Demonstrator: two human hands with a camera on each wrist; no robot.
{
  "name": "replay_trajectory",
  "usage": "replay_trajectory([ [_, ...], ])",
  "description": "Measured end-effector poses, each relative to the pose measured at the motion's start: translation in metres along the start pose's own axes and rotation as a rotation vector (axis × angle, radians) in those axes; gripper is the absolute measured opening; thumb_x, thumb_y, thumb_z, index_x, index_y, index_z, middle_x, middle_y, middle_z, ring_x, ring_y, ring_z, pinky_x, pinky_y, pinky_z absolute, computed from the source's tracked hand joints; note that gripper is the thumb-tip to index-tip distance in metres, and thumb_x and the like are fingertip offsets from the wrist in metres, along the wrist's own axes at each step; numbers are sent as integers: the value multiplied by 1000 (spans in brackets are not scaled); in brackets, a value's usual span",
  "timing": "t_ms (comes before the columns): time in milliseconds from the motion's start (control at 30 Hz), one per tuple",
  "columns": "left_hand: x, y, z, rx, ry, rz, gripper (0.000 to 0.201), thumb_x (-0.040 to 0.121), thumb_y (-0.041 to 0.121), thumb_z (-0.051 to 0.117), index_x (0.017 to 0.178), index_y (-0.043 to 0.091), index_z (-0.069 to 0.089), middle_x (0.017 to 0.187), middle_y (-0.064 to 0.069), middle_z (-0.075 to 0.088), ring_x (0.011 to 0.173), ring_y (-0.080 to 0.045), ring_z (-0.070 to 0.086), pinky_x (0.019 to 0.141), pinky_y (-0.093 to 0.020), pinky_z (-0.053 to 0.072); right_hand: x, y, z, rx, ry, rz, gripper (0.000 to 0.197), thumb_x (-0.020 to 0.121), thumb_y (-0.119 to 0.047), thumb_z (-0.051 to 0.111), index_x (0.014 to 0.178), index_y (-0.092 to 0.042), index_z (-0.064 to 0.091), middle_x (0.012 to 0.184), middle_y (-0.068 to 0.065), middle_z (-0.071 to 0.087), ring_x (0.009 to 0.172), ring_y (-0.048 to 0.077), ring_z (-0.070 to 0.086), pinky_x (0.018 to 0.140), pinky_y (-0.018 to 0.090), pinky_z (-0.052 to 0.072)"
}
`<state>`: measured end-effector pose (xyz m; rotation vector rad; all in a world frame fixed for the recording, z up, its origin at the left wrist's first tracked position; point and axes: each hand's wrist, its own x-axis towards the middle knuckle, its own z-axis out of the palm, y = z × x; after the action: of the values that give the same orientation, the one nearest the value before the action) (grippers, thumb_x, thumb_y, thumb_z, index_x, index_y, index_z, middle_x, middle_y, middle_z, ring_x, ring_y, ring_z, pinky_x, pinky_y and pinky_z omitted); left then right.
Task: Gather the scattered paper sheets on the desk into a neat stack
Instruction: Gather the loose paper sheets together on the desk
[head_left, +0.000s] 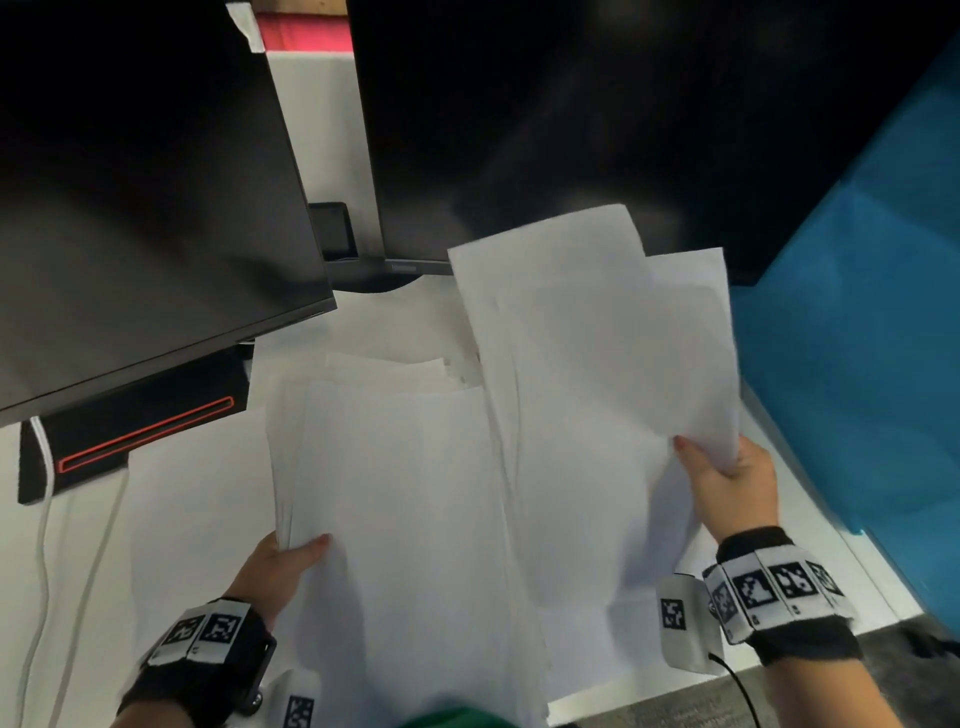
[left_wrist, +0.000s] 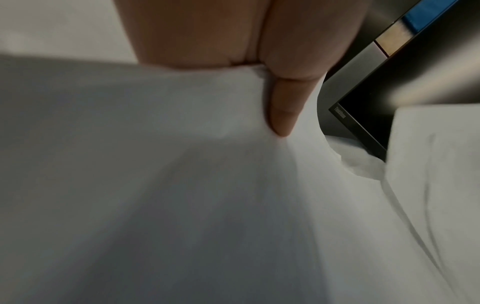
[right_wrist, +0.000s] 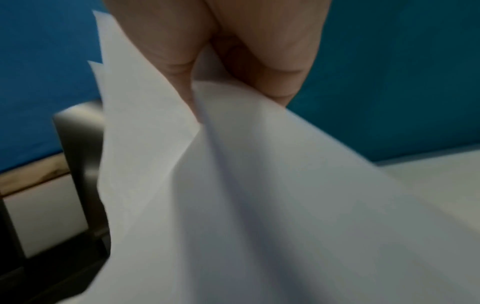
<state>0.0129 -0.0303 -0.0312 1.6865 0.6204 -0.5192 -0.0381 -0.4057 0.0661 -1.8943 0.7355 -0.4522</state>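
A bundle of white paper sheets (head_left: 395, 499) lies over the white desk (head_left: 182, 519); my left hand (head_left: 283, 564) pinches its near left corner, thumb on top. In the left wrist view the thumb (left_wrist: 283, 107) presses the paper (left_wrist: 155, 185). My right hand (head_left: 727, 478) grips the near edge of several loose white sheets (head_left: 597, 332), raised and fanned out above the desk to the right. The right wrist view shows these sheets (right_wrist: 233, 185) pinched between thumb and fingers (right_wrist: 275, 61). More sheets (head_left: 395, 364) lie flat behind the left bundle.
A dark monitor (head_left: 130, 208) hangs over the desk's left, its base (head_left: 135, 431) with a red stripe below it. A second dark monitor (head_left: 571, 104) stands behind the sheets. A blue partition (head_left: 857, 364) borders the desk on the right. White cables (head_left: 44, 519) run down the left.
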Motion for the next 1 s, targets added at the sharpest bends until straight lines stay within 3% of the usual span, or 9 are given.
replay_trajectory([
  [167, 7, -5, -2, 63, 16, 0, 8, 83, 12, 65, 87, 5, 67, 92, -26, 69, 90, -41, 65, 91, -57, 48, 1, -32, -5, 133, 157, -228, 39, 82, -11, 63, 58, -42, 64, 59, -33, 62, 57, -15, 55, 55, 1, 41],
  [300, 3, 0, 0, 67, 11, 0, 12, 84, 13, 64, 92, 4, 65, 94, -28, 68, 91, -43, 64, 90, -57, 48, -2, -54, 10, 297, 143, -329, 32, 84, -2, 62, 72, -31, 61, 66, -34, 65, 67, -16, 60, 63, 1, 45],
  [500, -6, 12, 1, -30, -8, -11, 26, 84, 10, 63, 103, -8, 62, 92, -27, 66, 89, -43, 63, 89, -56, 48, -26, -30, 57, 285, -248, -7, 15, 84, -1, 60, 96, -10, 63, 82, -5, 64, 69, -4, 63, 64, 5, 50],
  [600, -12, 19, 0, -76, -52, -19, 17, 79, 5, 66, 93, -4, 64, 89, -26, 66, 88, -43, 61, 85, -52, 49, -39, -5, 72, 157, -484, 180, 20, 83, -9, 65, 101, -15, 62, 97, 5, 68, 85, 15, 65, 80, 22, 53],
  [667, -13, 22, -2, -66, -83, -10, 29, 63, 5, 67, 90, -3, 64, 88, -27, 66, 87, -44, 61, 82, -53, 50, -44, 2, 73, 77, -684, 227, 20, 81, -11, 67, 100, -17, 61, 101, 4, 69, 85, 14, 65, 70, 16, 54],
  [733, -16, 24, -4, -57, -127, -1, 45, 56, 11, 60, 99, -3, 65, 93, -29, 68, 93, -47, 62, 88, -60, 48, -40, 7, 72, 98, -690, 211, 35, 77, -14, 73, 108, -20, 58, 103, -2, 67, 91, 11, 64, 69, 12, 53],
  [867, -27, 31, 3, -99, -210, -9, 54, 63, 14, 63, 115, -3, 59, 87, -20, 71, 89, -41, 62, 80, -52, 50, -27, 18, 76, 347, -667, 401, 101, 35, -37, 92, 124, -22, 48, 114, 7, 67, 104, 24, 65, 89, 38, 53],
  [933, -31, 35, 8, -201, -256, -54, 44, 79, 36, 66, 112, 7, 62, 82, -12, 72, 86, -34, 62, 73, -42, 48, -32, 17, 84, 371, -752, 471, 92, 35, -33, 92, 118, -15, 57, 109, 9, 70, 101, 25, 67, 84, 35, 55],
  [1000, -33, 38, 6, -307, -286, -143, 63, 69, 71, 51, 105, 21, 62, 95, -9, 70, 96, -33, 61, 75, -42, 48, -41, 14, 91, 323, -761, 457, 57, 57, -15, 85, 108, -10, 62, 103, 11, 72, 97, 26, 68, 78, 30, 57],
])
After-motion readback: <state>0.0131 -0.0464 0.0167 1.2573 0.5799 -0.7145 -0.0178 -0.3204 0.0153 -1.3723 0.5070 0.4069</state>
